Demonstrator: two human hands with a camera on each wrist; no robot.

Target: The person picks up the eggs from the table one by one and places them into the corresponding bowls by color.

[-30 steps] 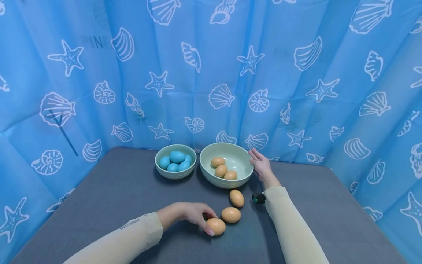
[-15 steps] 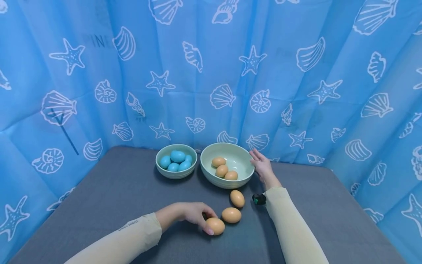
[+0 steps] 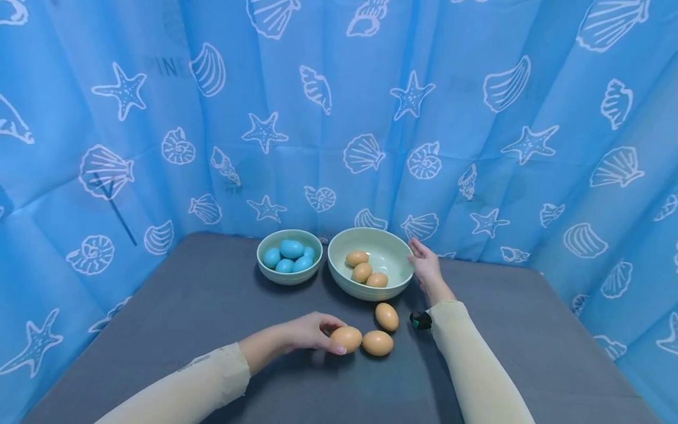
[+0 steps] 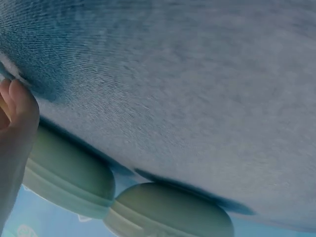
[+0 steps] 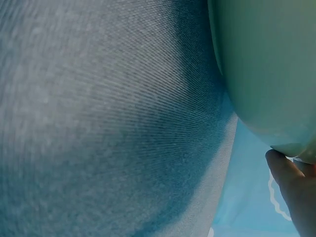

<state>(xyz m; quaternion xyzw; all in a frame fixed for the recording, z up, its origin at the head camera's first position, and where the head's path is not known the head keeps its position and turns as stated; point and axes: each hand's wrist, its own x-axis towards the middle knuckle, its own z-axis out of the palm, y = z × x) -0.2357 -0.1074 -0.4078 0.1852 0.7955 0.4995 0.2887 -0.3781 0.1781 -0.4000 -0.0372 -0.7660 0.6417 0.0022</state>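
Note:
My left hand (image 3: 309,333) pinches a light brown egg (image 3: 347,340) between thumb and fingers, above the grey table. Close to its right lie two more brown eggs, one sideways (image 3: 378,343) and one farther back (image 3: 387,317). A large pale green bowl (image 3: 344,282) behind them holds three brown eggs (image 3: 362,272). My right hand (image 3: 428,272) touches this bowl's right rim with its fingers extended. In the right wrist view, a fingertip (image 5: 277,157) meets the rim. Only part of my left hand shows at the edge of the left wrist view.
Left of the large bowl stands a smaller green bowl (image 3: 288,278) with several blue eggs (image 3: 292,249). A blue curtain (image 3: 328,118) with shell and starfish prints hangs behind the grey table (image 3: 201,306). A small black object (image 3: 421,320) sits by my right cuff.
My left hand has raised its egg from the table and moved it slightly away from me. My right hand stays at the bowl; the head view has shifted a little.

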